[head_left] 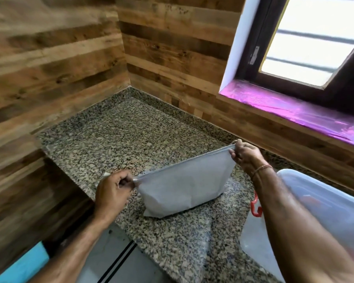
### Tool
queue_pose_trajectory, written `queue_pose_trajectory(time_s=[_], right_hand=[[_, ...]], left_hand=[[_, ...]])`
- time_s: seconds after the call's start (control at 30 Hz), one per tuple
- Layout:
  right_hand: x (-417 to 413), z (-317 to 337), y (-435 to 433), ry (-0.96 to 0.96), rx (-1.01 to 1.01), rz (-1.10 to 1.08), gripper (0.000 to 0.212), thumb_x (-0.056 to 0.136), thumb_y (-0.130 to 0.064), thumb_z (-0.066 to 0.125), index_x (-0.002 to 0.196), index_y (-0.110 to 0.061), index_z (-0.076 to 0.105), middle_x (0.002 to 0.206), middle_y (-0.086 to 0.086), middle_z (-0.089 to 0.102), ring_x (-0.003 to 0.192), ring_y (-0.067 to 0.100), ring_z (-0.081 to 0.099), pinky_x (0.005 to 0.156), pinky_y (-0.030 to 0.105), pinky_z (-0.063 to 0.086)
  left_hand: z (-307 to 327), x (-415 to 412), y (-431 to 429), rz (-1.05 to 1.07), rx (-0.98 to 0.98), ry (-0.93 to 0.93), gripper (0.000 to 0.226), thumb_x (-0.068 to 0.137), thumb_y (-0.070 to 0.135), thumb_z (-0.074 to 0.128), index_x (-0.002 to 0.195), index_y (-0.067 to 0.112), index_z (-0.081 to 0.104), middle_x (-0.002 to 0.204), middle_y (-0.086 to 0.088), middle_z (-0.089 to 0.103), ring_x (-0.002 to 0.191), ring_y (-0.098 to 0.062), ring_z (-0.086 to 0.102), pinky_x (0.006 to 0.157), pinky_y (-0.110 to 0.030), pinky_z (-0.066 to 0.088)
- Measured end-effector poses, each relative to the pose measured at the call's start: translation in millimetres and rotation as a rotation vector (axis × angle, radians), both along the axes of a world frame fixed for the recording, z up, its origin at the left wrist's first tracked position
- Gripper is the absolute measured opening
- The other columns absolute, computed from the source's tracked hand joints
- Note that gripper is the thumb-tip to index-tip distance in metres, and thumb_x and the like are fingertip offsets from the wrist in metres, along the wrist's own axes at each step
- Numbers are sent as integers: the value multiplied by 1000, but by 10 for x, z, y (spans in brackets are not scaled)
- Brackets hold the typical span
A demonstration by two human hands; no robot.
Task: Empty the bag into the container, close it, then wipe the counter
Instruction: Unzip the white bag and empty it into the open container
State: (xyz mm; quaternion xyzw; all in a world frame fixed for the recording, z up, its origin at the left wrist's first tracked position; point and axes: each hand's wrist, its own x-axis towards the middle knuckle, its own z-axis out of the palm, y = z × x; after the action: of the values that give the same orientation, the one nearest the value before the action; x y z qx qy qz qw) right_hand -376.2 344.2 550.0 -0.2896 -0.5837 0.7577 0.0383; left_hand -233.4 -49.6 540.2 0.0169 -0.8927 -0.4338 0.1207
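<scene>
A light grey pouch-like bag [184, 184] stands on the speckled granite counter [119, 135], its top edge stretched taut. My left hand [112, 190] pinches the bag's left top corner. My right hand [244, 156] pinches the right top corner, held higher. The bag's top looks closed, and nothing of its contents shows. A translucent plastic container [325, 207] with a lid on it and a red latch [255, 207] sits at the right, partly hidden behind my right forearm.
Wood-panelled walls meet at the corner behind the counter. A window with a purple-covered sill [294, 111] is at the upper right. The counter's front edge drops to a grey floor [114, 256]. A blue object [23, 266] lies at the lower left.
</scene>
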Motion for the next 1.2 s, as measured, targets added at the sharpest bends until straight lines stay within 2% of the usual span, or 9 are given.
queue_pose_trajectory(time_s=[0.1,0.2,0.3,0.4,0.53,0.7,0.9,1.0,1.2], right_hand=[[17,1,85,-39,8,-87,28,106,-26,54,79,-19,50,70,2,46,32,1,54,36,13,46],[-25,106,55,-66,61,-11,29,108,-28,50,80,-20,47,69,2,44,30,1,50,35,12,44],[-28,133,-67,-66,84,78,28,108,-30,49,81,-20,48,69,5,46,31,4,51,37,14,46],[10,100,-91,-73,109,110,27,108,-32,49,84,-20,52,69,7,47,32,4,52,37,15,47],[75,132,-114,-70,111,115,27,108,-33,49,85,-20,53,69,6,49,34,4,53,38,16,48],[150,179,-103,-62,89,38,27,108,-31,50,83,-19,50,72,6,51,36,5,60,39,16,50],[193,188,-3,-110,75,-47,26,107,-24,54,82,-18,52,75,3,52,39,5,65,36,16,50],[183,170,-69,-189,72,71,23,108,-13,47,86,-14,52,63,1,55,40,13,67,51,27,60],[109,285,7,-314,132,333,38,102,-49,54,92,-13,58,76,9,66,66,26,68,44,28,59]], left_hand=[[-122,83,-435,167,171,-30,29,92,11,71,74,32,63,82,0,75,47,-12,66,46,-36,56],[-140,146,-545,77,265,-154,16,92,19,70,98,34,65,98,-6,74,51,-15,67,51,-31,56],[-69,-3,-265,-59,341,-255,66,82,35,74,142,28,48,128,11,62,59,-14,68,56,-30,59],[18,-229,31,-109,340,-251,89,76,43,75,153,30,34,141,17,48,64,-17,69,64,-28,58],[91,-410,277,-184,345,-218,64,85,30,74,144,25,51,128,12,62,55,-14,67,51,-20,55],[81,-467,443,-89,318,-142,18,92,23,71,101,7,71,81,-6,72,51,-10,67,55,-19,54],[-138,-277,237,41,551,-162,9,99,2,59,92,7,63,94,-14,70,64,-20,74,52,-24,58],[-143,-233,137,-2,804,-238,19,101,-6,50,89,8,55,94,-24,71,73,-25,77,61,-28,63],[22,-339,122,82,1059,-634,40,95,49,59,109,11,59,91,-26,73,73,-26,71,60,-30,62]])
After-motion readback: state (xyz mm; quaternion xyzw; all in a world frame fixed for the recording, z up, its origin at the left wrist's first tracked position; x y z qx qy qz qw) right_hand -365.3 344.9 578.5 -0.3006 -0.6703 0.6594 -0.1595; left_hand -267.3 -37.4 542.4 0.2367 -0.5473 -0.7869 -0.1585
